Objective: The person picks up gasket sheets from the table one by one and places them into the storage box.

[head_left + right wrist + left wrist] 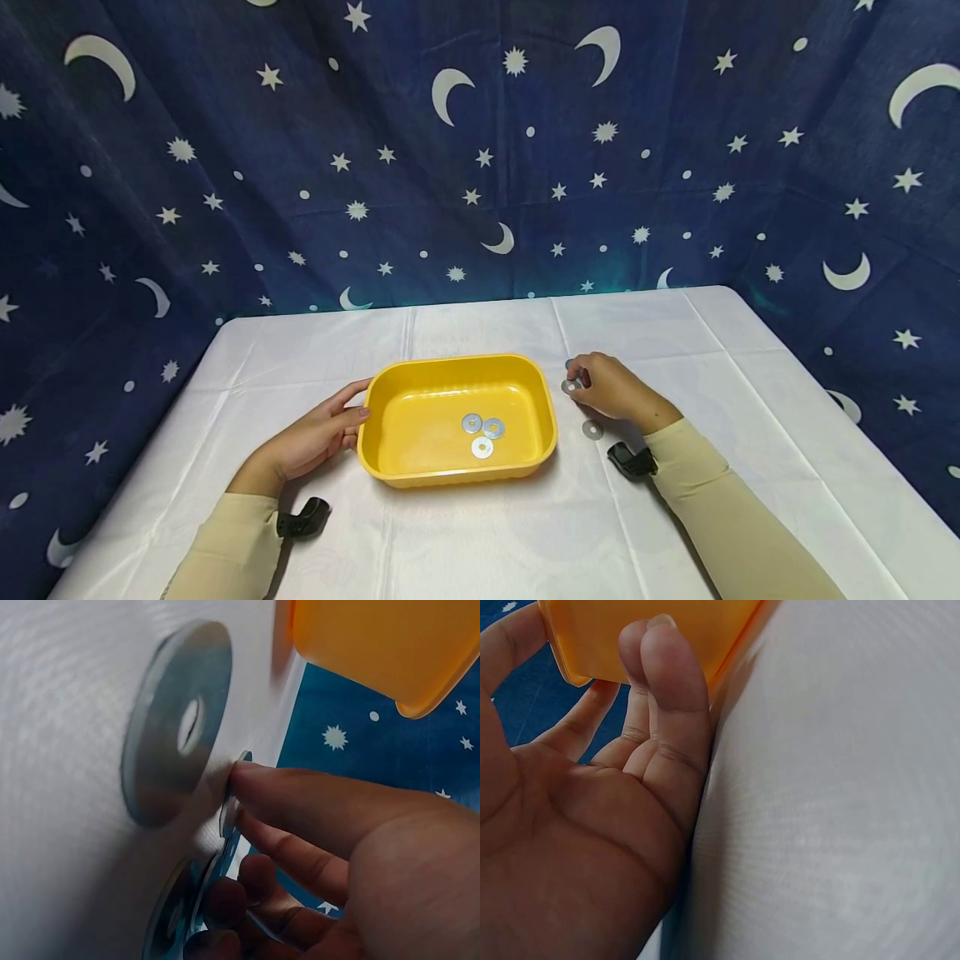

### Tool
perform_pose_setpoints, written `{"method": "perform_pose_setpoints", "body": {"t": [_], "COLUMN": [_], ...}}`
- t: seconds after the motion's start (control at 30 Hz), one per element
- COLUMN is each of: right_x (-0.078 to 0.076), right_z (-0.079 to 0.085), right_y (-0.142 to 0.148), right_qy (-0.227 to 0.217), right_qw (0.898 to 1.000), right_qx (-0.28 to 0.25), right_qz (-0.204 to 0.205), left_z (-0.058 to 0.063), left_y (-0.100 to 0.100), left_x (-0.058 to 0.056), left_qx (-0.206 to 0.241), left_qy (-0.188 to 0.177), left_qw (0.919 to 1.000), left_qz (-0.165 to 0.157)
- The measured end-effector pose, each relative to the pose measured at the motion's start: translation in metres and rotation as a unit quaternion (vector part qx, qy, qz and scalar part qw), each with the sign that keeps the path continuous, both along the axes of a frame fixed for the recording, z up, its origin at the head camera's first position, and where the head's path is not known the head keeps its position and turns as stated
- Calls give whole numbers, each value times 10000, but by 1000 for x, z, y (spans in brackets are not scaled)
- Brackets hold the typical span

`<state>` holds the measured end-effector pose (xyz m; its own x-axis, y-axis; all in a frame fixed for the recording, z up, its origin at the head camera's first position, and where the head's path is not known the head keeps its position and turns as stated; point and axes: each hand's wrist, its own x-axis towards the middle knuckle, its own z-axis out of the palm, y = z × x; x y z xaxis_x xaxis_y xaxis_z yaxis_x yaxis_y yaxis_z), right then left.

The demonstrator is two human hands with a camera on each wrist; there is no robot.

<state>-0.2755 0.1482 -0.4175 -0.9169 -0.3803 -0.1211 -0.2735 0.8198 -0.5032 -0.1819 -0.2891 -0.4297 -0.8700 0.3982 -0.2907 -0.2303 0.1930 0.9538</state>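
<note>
A yellow plastic tray (457,479) holds three flat metal washers (482,447) on its floor. My left hand (318,437) rests against the tray's left end, its fingers touching the outer side and rim. To the right of the tray, my right hand (611,387) pinches a washer (227,814) between thumb and fingers, close to the cloth. More washers (174,911) lie beside and partly behind those fingers. One loose washer (592,429) lies nearer to me, below the right hand; it looms large in the right wrist view.
A white cloth (495,550) with fold creases covers the table. Behind and at both sides hangs a dark blue curtain (420,200) printed with moons and stars. A black wrist camera (303,518) is strapped to each sleeve.
</note>
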Motion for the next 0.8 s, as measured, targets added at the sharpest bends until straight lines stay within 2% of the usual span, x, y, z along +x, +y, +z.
{"method": "perform_pose_setpoints", "body": {"t": [0.17,0.8], "right_x": [0,4], "right_z": [1,5], "right_y": [-1,-1], "right_qy": [18,106], "right_qw": [9999,9999], "right_qx": [57,-43], "right_qz": [-118,17], "left_z": [0,1], "left_y": [0,0], "left_x": [0,0], "left_qx": [-5,-17], "left_qy": [-1,20], "left_qw": [10000,10000], "left_qz": [0,-20]}}
